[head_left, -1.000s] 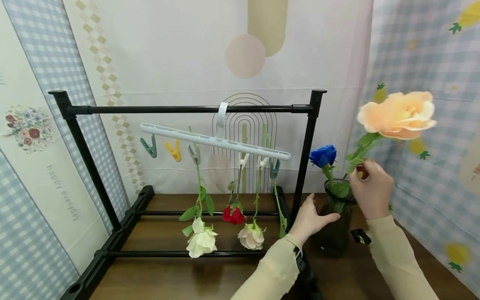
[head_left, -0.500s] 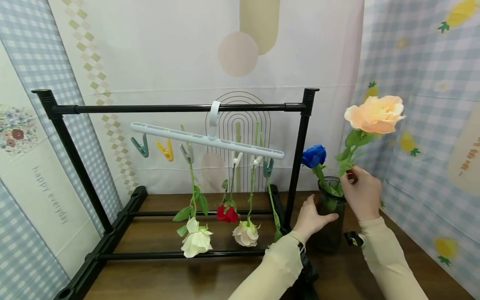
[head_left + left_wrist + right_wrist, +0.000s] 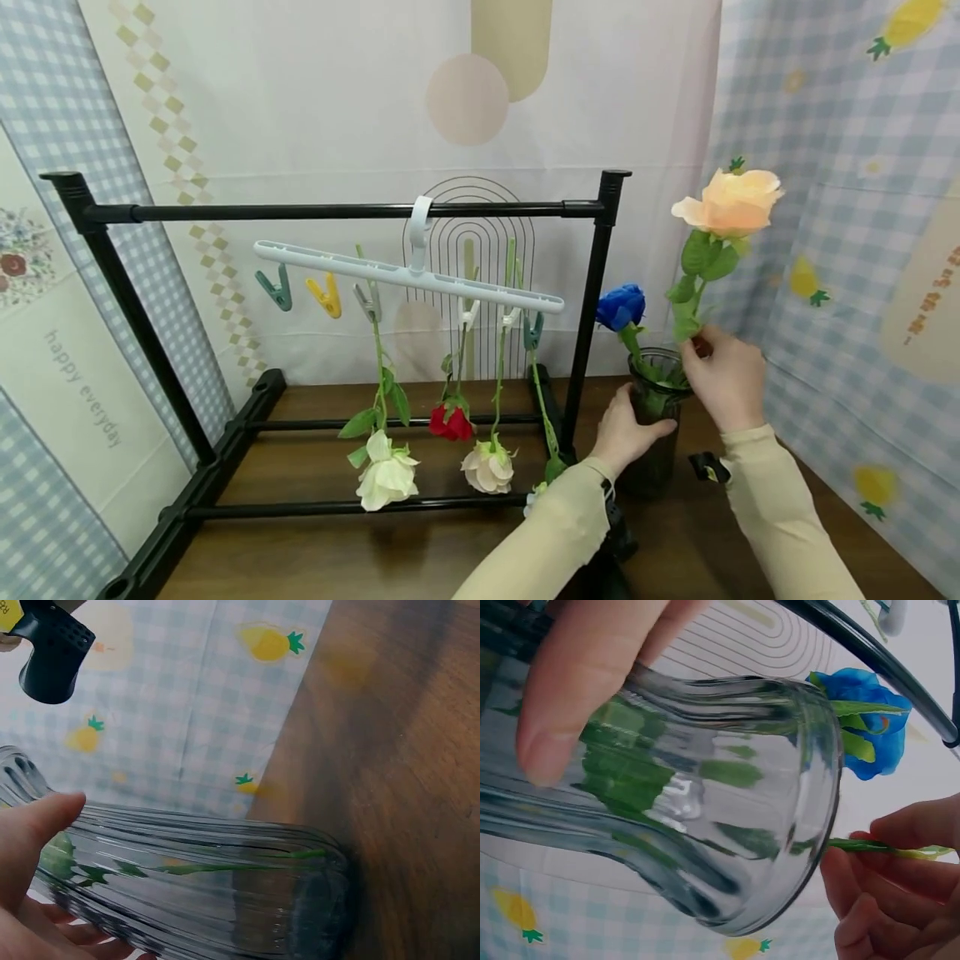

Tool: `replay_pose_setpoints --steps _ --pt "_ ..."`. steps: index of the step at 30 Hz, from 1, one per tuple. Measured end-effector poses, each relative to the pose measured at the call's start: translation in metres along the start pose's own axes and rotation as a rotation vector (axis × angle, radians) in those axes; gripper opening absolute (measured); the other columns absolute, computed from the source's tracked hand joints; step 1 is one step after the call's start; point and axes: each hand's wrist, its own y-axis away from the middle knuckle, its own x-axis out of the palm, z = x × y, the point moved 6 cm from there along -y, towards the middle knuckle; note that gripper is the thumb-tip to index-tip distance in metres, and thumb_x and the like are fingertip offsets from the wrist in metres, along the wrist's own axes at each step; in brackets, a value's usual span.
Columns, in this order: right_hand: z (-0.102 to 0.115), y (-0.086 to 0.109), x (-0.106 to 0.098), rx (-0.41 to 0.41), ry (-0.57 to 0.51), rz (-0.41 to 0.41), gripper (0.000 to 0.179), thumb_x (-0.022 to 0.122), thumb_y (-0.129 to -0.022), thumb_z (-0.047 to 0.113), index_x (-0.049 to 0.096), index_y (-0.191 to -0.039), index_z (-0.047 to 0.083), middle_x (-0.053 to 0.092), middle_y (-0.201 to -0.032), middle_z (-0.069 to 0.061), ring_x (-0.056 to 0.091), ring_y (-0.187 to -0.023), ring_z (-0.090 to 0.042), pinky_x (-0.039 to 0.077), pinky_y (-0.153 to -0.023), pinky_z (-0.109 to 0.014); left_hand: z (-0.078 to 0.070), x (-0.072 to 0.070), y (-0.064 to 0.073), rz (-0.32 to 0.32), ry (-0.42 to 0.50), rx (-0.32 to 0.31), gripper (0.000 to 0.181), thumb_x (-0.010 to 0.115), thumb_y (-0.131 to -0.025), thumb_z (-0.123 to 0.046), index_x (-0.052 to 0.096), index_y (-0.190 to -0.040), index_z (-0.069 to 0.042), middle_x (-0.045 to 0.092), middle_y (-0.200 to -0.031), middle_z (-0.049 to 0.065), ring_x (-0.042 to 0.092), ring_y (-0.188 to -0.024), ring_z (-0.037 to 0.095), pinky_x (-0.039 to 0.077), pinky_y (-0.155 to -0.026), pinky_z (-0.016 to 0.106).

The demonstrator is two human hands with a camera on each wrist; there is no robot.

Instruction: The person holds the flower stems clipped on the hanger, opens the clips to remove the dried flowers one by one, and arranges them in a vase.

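Note:
My right hand pinches the stem of a peach rose, which stands upright above a dark-looking glass vase. Close to the mouth, in the right wrist view, thumb and fingertips hold the green stem right at the rim. Around the vase's upper body curl the thumb and fingers of my left hand. A blue rose leans left out of the same vase. Through the ribbed glass, the left wrist view shows leaves and a green stem reaching toward the base.
Left of the vase stands a black rack. From it hangs a pale blue hanger with clothespins holding a white rose, a red rose and a pale pink rose upside down. A yellow clothespin holds nothing.
The peach rose has moved left toward the vase and turned more upright. My left hand still holds the vase's side. The head view has shifted slightly.

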Motion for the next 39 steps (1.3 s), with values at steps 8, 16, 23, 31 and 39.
replay_pose_setpoints --steps 8,16,23,31,39 --pt "-0.010 0.007 0.011 0.041 0.060 0.177 0.021 0.058 -0.080 0.015 0.064 -0.065 0.001 0.061 -0.056 -0.016 0.040 -0.035 -0.015 0.030 -0.036 -0.028 0.004 0.005 -0.001 -0.013 -0.075 0.044 0.075 0.067 -0.072 -0.051 0.036 -0.133 -0.022 0.048 -0.131 -0.002 0.048 -0.118 0.017 0.037 -0.097 0.045" --pt "-0.022 0.011 0.024 0.110 0.096 0.397 0.021 0.062 -0.080 0.020 0.070 -0.077 0.001 0.064 -0.062 -0.015 0.048 -0.040 -0.015 0.034 -0.036 -0.028 0.002 0.005 0.000 -0.025 -0.146 0.099 0.074 0.064 -0.074 -0.054 0.035 -0.133 -0.020 0.049 -0.130 -0.003 0.049 -0.116 0.013 0.037 -0.093 0.046" --pt "-0.023 0.006 0.032 0.156 0.112 0.553 0.020 0.064 -0.078 0.022 0.070 -0.067 0.006 0.064 -0.056 -0.008 0.051 -0.044 -0.016 0.037 -0.040 -0.031 0.003 0.004 0.000 -0.034 -0.167 0.107 0.073 0.063 -0.074 -0.055 0.035 -0.133 -0.020 0.050 -0.129 -0.003 0.051 -0.114 0.011 0.038 -0.092 0.045" --pt "-0.025 0.008 0.040 0.135 0.119 0.635 0.020 0.064 -0.079 0.020 0.067 -0.065 0.006 0.061 -0.055 -0.006 0.050 -0.044 -0.015 0.037 -0.041 -0.031 0.005 0.006 0.001 -0.020 -0.170 0.094 0.074 0.063 -0.074 -0.054 0.035 -0.134 -0.020 0.049 -0.130 -0.003 0.051 -0.114 0.012 0.038 -0.092 0.044" --pt "-0.024 0.011 0.031 0.132 0.051 0.632 0.026 0.063 -0.081 0.022 0.068 -0.096 0.002 0.067 -0.091 -0.018 0.062 -0.074 -0.030 0.048 -0.059 -0.040 0.004 0.007 0.000 -0.015 -0.182 0.096 0.074 0.060 -0.075 -0.056 0.033 -0.134 -0.021 0.048 -0.131 -0.002 0.052 -0.114 0.013 0.037 -0.093 0.046"
